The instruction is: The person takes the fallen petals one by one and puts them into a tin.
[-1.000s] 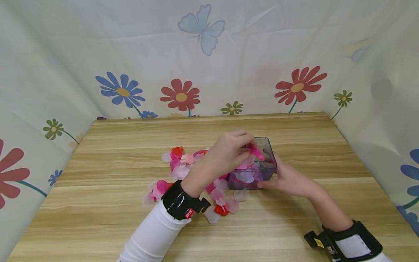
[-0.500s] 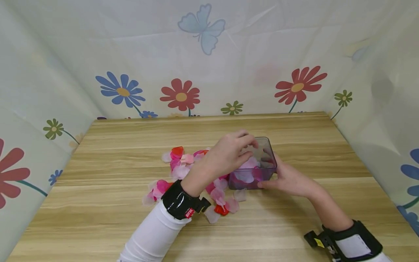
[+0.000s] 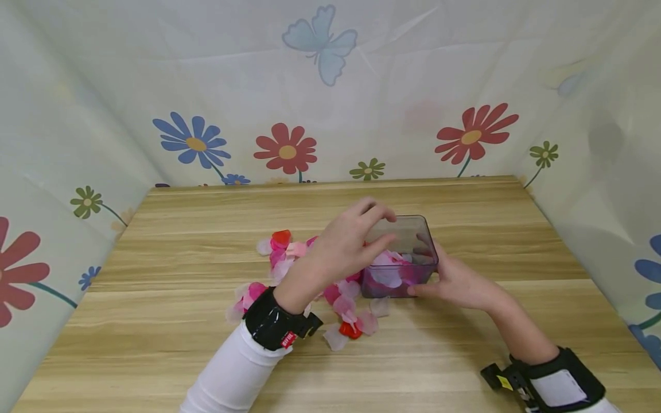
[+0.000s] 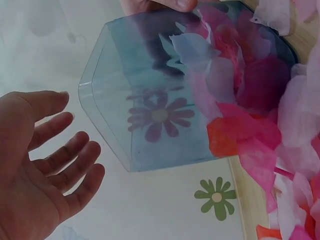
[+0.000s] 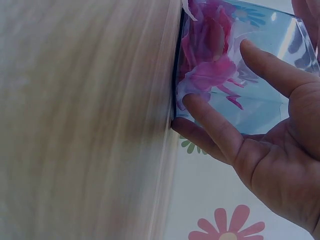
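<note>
A clear, purple-tinted box [image 3: 426, 244] stands on the table, with pink, white and lilac petals [image 4: 220, 75] in its lower part. Just left of the box's rim, above the loose petals, the left hand [image 3: 343, 241] is held with parted, slightly bent fingers and nothing in them; the left wrist view shows its bare palm [image 4: 30, 175]. The right hand [image 3: 459, 281] grips the box from the right side, its thumb at the near face. In the right wrist view, the fingers [image 5: 215, 125] lie against the clear wall. The left hand covers part of the loose petals.
Loose pink, red and white petals [image 3: 345, 307] lie on the wooden table [image 3: 439, 361] to the left of the box and in front of it. A flower-printed curtain [image 3: 413, 74] surrounds the table's back and sides.
The left hand has let go of a bright pink petal, now down in the box, and has moved a little left, away from the opening. The right hand and the box stay in place.
</note>
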A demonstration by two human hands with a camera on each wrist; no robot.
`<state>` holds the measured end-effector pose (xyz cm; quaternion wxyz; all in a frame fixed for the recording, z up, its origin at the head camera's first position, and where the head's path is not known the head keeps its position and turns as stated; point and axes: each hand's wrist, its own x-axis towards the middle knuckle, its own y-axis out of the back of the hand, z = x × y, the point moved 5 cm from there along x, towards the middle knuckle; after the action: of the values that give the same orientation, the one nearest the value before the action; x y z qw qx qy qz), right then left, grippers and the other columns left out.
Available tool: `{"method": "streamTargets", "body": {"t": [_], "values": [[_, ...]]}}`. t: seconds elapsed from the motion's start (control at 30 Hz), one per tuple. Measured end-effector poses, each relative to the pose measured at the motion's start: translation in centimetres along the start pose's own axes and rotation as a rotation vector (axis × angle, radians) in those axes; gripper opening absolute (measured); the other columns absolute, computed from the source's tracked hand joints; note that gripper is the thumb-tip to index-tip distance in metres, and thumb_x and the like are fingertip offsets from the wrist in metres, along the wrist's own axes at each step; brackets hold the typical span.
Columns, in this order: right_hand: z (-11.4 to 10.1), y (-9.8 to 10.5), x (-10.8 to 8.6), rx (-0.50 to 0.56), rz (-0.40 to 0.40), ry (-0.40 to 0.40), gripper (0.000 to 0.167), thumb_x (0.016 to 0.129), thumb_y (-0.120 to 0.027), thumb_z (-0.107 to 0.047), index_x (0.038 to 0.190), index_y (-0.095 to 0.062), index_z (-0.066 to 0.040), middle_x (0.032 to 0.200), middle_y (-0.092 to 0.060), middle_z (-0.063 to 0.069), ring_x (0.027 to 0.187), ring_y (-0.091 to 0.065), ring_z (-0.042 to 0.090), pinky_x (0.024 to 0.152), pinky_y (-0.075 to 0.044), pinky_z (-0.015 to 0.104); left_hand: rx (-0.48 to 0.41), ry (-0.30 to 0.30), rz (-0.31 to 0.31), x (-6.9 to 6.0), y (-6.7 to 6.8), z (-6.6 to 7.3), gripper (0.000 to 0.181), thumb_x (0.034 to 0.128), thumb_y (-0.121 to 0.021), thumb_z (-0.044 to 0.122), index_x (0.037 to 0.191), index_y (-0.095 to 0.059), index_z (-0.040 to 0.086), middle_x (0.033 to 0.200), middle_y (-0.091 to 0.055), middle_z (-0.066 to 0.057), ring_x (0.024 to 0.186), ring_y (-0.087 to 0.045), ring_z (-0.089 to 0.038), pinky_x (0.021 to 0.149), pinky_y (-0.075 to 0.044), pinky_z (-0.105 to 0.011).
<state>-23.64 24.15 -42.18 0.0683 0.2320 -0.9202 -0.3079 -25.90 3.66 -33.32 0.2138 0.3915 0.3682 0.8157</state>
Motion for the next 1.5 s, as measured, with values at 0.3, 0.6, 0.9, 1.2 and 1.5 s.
{"method": "streamTargets", "body": {"t": [0.3, 0.6, 0.9, 1.2, 1.5], "values": [[-0.1, 0.0, 0.1, -0.004, 0.019, 0.01, 0.115, 0.085, -0.087, -0.018, 0.161, -0.004, 0.001, 0.152, -0.034, 0.04, 0.133, -0.048, 0.051, 0.106, -0.038, 0.063, 0.043, 0.092, 0.053, -1.8, 1.1, -1.7, 0.021, 0.0988, -0.069, 0.014, 0.118, -0.066, 0.008, 0.113, -0.062, -0.007, 0.094, -0.057, -0.019, 0.08, -0.05, -0.027], [0.0, 0.2, 0.2, 0.049, 0.065, 0.007, 0.126, 0.08, -0.091, -0.017, 0.162, 0.004, -0.005, 0.16, -0.021, 0.031, 0.139, -0.037, 0.054, 0.109, -0.035, 0.063, 0.106, 0.221, 0.022, -3.7, 1.5, -3.4, 0.02, 0.0977, -0.07, 0.014, 0.117, -0.068, 0.008, 0.115, -0.061, -0.005, 0.102, -0.058, -0.019, 0.086, -0.054, -0.03], [-0.2, 0.5, 0.4, 0.161, 0.061, -0.009, 0.13, 0.079, -0.091, -0.011, 0.162, 0.009, -0.009, 0.166, -0.012, 0.025, 0.145, -0.029, 0.051, 0.11, -0.033, 0.058, 0.153, 0.308, -0.195, -5.4, 0.4, -4.0, 0.032, 0.0982, -0.07, 0.027, 0.122, -0.069, 0.006, 0.118, -0.062, -0.008, 0.106, -0.058, -0.019, 0.089, -0.054, -0.031], [-0.2, 0.5, 0.4, 0.15, 0.055, 0.021, 0.125, 0.081, -0.089, -0.01, 0.163, 0.004, -0.009, 0.163, -0.018, 0.027, 0.143, -0.031, 0.052, 0.111, -0.032, 0.06, 0.229, 0.239, -0.349, -6.8, 0.0, -3.3, 0.031, 0.0947, -0.076, 0.03, 0.12, -0.071, 0.011, 0.108, -0.064, -0.003, 0.087, -0.058, -0.013, 0.073, -0.053, -0.023], [-0.1, 0.3, 0.4, 0.165, 0.048, 0.03, 0.121, 0.082, -0.088, -0.006, 0.163, 0.002, -0.007, 0.163, -0.018, 0.029, 0.141, -0.033, 0.054, 0.109, -0.035, 0.061, 0.048, 0.105, -0.608, -9.1, -1.3, -2.0, 0.027, 0.0937, -0.078, 0.021, 0.119, -0.072, 0.015, 0.113, -0.065, 0.0, 0.102, -0.058, -0.012, 0.089, -0.052, -0.023]]}}
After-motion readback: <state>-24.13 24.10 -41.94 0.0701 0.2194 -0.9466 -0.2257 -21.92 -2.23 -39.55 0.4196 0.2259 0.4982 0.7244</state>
